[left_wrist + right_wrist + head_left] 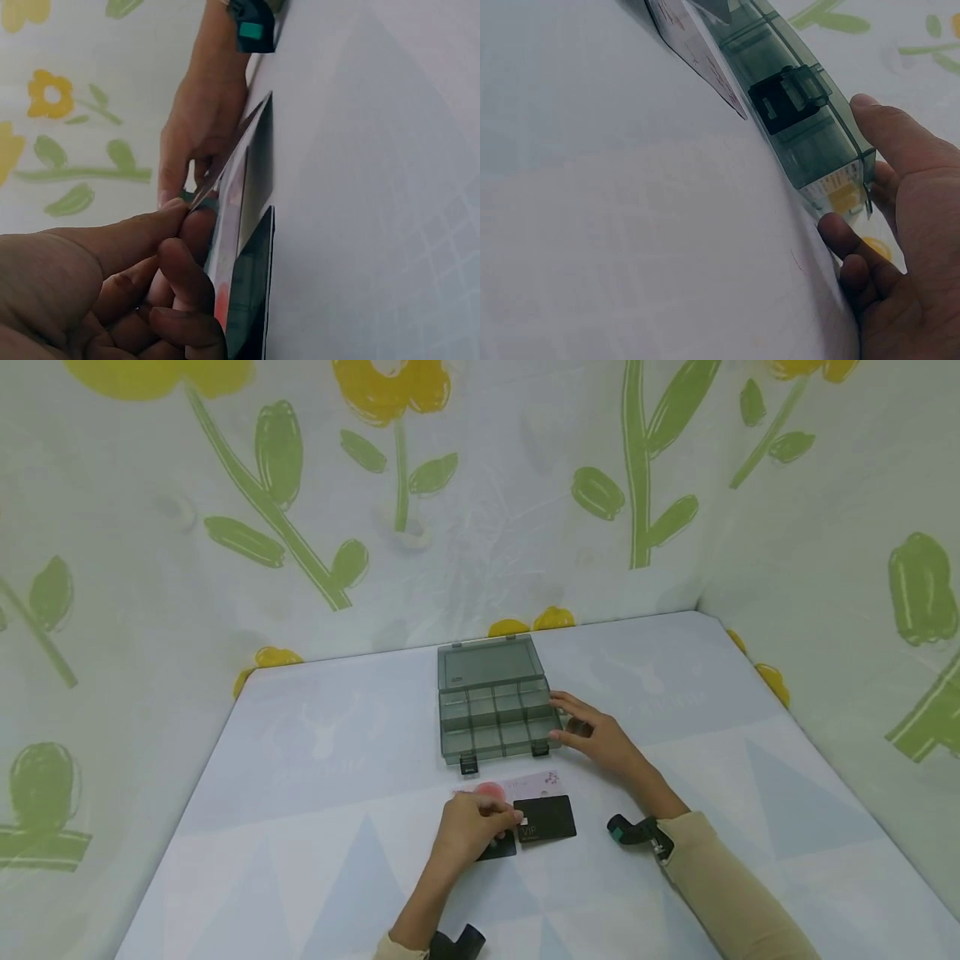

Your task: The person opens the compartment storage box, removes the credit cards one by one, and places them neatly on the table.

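My left hand (467, 828) pinches a black card marked VIP (549, 823) by its left edge, between thumb and fingertip. The left wrist view has that held card (238, 142) tilted up off the table. Under my left hand lies another dark card (498, 850), partly covered by the fingers. A pale pink card (536, 785) with a red round print lies behind them. My right hand (600, 745) touches the right side of a green see-through compartment box (487, 752), fingers spread and not wrapped round it. The box stands with its lid (489, 664) tipped back.
The box has two black latches (468, 765) along its front, hanging down. A pale patterned cloth covers the table (315, 827). Flower-printed curtains (495, 527) stand behind and at both sides. Each wrist wears a black camera mount (633, 831).
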`<state>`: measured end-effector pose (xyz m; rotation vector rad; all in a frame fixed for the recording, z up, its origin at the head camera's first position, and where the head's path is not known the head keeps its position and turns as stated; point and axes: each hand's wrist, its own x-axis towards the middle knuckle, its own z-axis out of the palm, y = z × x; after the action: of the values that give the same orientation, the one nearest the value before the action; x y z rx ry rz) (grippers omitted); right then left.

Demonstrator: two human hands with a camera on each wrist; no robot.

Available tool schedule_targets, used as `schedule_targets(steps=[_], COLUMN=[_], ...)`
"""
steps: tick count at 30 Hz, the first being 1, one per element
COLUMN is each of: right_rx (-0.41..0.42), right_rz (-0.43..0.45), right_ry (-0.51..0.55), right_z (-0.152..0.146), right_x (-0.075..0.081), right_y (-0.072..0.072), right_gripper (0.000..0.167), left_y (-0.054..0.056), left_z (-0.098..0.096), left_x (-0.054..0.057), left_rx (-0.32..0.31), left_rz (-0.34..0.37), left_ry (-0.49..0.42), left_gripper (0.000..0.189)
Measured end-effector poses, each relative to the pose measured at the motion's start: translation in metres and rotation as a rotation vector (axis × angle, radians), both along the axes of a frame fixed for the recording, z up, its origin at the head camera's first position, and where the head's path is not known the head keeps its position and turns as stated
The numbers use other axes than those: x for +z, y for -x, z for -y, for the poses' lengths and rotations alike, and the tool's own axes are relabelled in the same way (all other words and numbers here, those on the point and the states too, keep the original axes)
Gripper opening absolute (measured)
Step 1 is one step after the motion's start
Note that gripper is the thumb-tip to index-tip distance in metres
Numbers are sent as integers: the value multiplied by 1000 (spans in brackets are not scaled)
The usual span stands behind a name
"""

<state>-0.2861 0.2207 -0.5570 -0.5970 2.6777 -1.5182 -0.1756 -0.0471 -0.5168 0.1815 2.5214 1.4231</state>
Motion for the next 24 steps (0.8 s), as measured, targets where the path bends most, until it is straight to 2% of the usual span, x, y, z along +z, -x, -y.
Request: schedule_targets(steps=[13, 24], right_rx=[8, 4], right_rz=[-28, -24], right_ry=[-4, -8], right_z=[-1, -1], right_x=[-3, -5], right_y=[2, 2], right_gripper=[63, 63], left_y=[-8, -9], left_z=[-3, -7], left_x=[10, 7], left_rx=[-81, -74], left_rz=[-13, -56], left_ry=[80, 133], left_gripper=[14, 15])
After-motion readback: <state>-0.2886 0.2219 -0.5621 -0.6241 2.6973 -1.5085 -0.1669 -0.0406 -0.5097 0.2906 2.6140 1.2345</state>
